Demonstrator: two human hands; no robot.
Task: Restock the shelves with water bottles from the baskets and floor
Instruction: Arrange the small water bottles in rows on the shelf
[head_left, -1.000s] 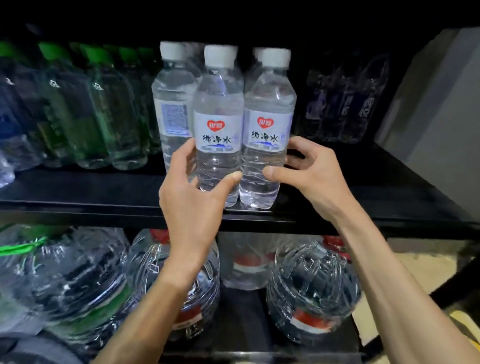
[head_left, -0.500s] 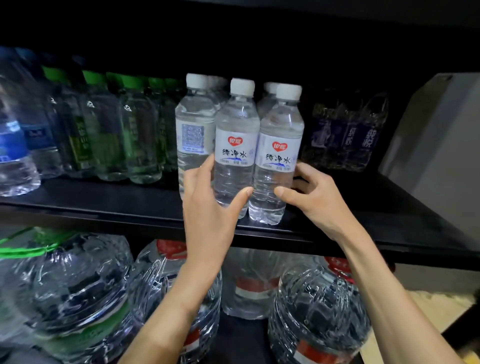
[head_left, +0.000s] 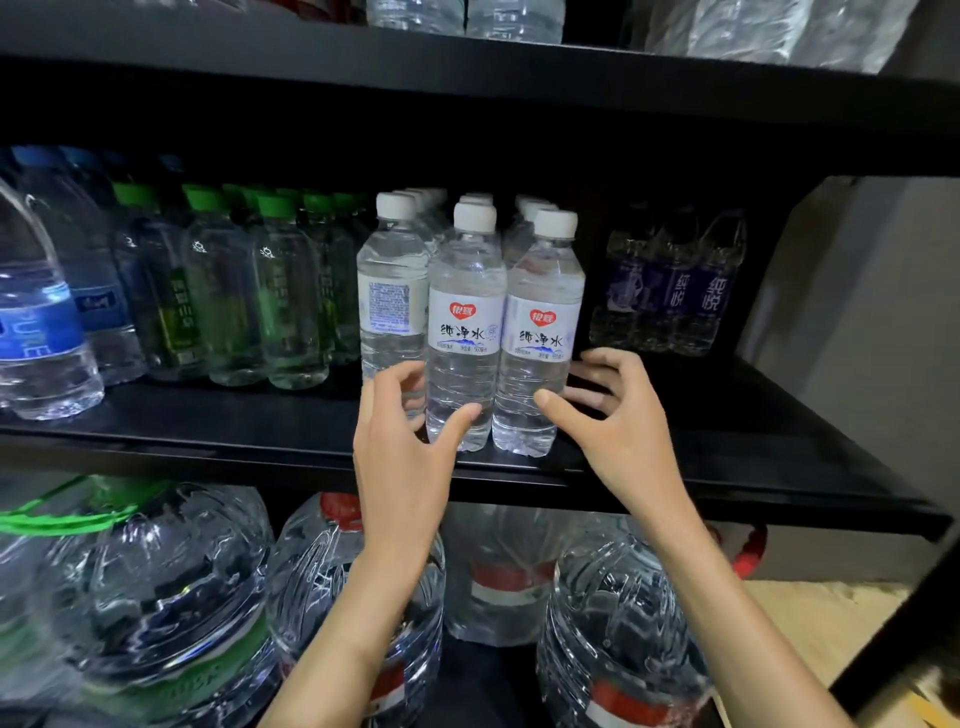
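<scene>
Front white-capped bottles (head_left: 465, 325), centre frame: labels read 银鹭, 纯净水. Dark bottles (head_left: 711, 296), right: 纯悦. Blue-labelled bottle (head_left: 36, 332), far left: PURE.

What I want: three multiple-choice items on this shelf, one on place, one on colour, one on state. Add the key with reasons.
1. The white-capped bottles stand: A on the floor; B on the middle shelf; C in a basket.
2. The neighbouring bottles on their left have caps: A red; B yellow; C green.
3. The front white-capped bottles are: A upright, capped; B lying down; C uncapped.
B: they stand on the black board. C: green tops show. A: all stand, caps on.
</scene>
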